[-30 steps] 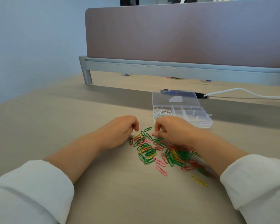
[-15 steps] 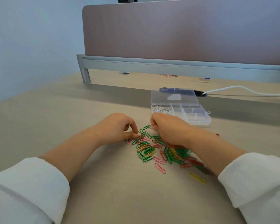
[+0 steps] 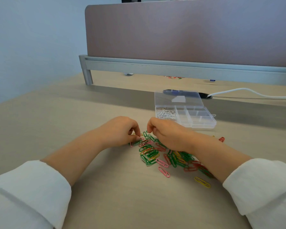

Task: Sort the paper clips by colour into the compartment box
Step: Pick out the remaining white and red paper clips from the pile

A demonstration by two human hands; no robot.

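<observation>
Green, pink, yellow paper clips (image 3: 151,153) heaped near, my left hand (image 3: 120,131) pinching one at the heap's left edge, my right hand (image 3: 167,134) curled, grip unclear, compartment box (image 3: 205,122) farther right

Beige wood-grain desk (image 3: 40,129) from nine round to six o'clock. At twelve, mauve partition panel (image 3: 188,30), upright on a grey metal rail (image 3: 172,68); round leg (image 3: 87,76) down on the desk at eleven. Pale blue wall (image 3: 31,38) at ten. At two, white cable (image 3: 248,91) trailing right from a dark grommet (image 3: 205,95). Beneath the rail, small white object (image 3: 128,73) and small blue object (image 3: 212,80), too small to tell.
</observation>
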